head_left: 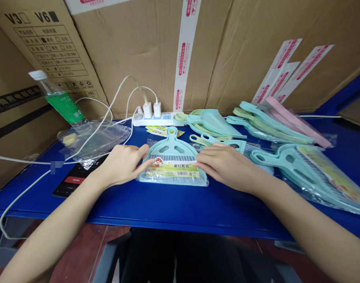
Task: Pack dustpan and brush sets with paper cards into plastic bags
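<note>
A light blue dustpan and brush set (172, 148) lies flat in front of me, its handle pointing away, with clear plastic wrap around its edges. A yellow and white printed label (174, 167) lies across its bristles. My left hand (123, 163) pinches at the left edge of the set, thumb at the label's left end. On the opposite side my right hand (222, 165) has its fingers closed at the label's right end. The fingertips of both hands meet the label and wrap, though the exact hold on the plastic is hard to make out.
Wrapped dustpan sets (303, 167) lie at the right, with unwrapped dustpans (218, 122) behind. A power strip (156, 120), spare labels (160, 130) and cardboard boxes (156, 51) stand beyond. Bottle (64, 104), plastic bags (100, 135), phone (69, 181) and white cables occupy the left.
</note>
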### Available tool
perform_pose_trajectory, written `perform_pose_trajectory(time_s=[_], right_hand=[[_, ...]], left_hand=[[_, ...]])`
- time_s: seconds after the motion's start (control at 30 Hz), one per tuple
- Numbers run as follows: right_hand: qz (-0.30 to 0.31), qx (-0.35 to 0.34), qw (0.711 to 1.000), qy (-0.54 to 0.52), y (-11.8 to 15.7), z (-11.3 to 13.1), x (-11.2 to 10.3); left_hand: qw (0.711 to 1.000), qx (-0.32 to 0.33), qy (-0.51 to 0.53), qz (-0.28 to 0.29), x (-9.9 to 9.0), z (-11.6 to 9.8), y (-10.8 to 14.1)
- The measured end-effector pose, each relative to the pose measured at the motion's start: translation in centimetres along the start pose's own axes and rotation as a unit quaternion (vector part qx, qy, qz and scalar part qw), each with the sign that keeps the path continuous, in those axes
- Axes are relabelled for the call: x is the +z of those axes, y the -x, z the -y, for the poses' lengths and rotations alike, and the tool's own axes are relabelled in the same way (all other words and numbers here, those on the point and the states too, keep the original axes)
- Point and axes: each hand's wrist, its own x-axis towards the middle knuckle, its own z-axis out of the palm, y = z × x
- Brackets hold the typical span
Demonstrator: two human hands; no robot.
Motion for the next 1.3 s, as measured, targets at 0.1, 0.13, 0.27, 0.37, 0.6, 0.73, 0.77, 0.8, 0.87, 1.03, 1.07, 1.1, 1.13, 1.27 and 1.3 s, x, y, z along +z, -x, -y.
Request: perform_pose_trajectory(time_s=[0.1, 0.13, 0.27, 0.37, 0.6, 0.73, 0.77, 0.8, 0.87, 1.03, 1.07, 1.1, 1.13, 1.27, 1.3], right_hand=[[0.002, -0.004, 1.0, -0.003, 0.06, 0.01, -0.04], [0.004, -0.005, 1.0, -0.003, 0.07, 0.03, -0.03], [0.009, -0.006, 1.0, -0.007, 0.05, 0.08, 0.1], [0.01, -0.006, 1.0, -0.008, 0.04, 0.07, 0.14], [0.019, -0.002, 1.0, -0.01, 0.04, 0.04, -0.02], [0.026, -0.001, 1.0, -0.013, -0.01, 0.01, 0.04], [0.026, -0.001, 1.0, -0.015, -0.01, 0.0, 0.08], [0.026, -0.002, 1.0, -0.017, 0.0, 0.0, 0.11], [0.026, -0.003, 0.999, -0.02, 0.04, 0.02, 0.14], [0.029, -0.001, 0.999, -0.024, 0.05, 0.09, 0.07], [0.03, 0.0, 0.999, -0.025, 0.04, 0.1, 0.05], [0.032, 0.001, 0.999, -0.026, 0.02, 0.11, 0.03], [0.034, 0.002, 0.999, -0.027, 0.01, 0.12, 0.02], [0.047, 0.01, 0.998, -0.033, 0.01, 0.12, -0.02], [0.05, 0.012, 0.998, -0.033, 0.02, 0.12, -0.02]], left_hand=[[0.999, -0.004, 0.025, 0.022, -0.14, -0.3, 0.09], [0.999, -0.004, 0.033, 0.028, -0.14, -0.35, 0.12], [0.998, 0.006, 0.032, 0.046, 0.04, -0.27, 0.11], [0.997, 0.008, 0.004, 0.075, 0.16, -0.22, -0.05], [0.994, 0.016, -0.02, 0.102, 0.01, -0.46, -0.09], [0.994, 0.012, -0.026, 0.107, 0.01, -0.37, -0.12], [0.994, 0.012, -0.025, 0.105, 0.03, -0.34, -0.13], [0.994, 0.013, -0.024, 0.104, 0.06, -0.31, -0.14], [0.994, 0.014, -0.023, 0.101, 0.12, -0.28, -0.14], [0.994, 0.012, -0.022, 0.108, 0.21, -0.36, -0.12], [0.994, 0.011, -0.022, 0.109, 0.2, -0.37, -0.13], [0.994, 0.011, -0.021, 0.109, 0.18, -0.37, -0.14], [0.994, 0.012, -0.021, 0.11, 0.16, -0.37, -0.15], [0.993, 0.016, -0.016, 0.114, 0.07, -0.33, -0.13], [0.993, 0.016, -0.016, 0.113, 0.06, -0.33, -0.12]])
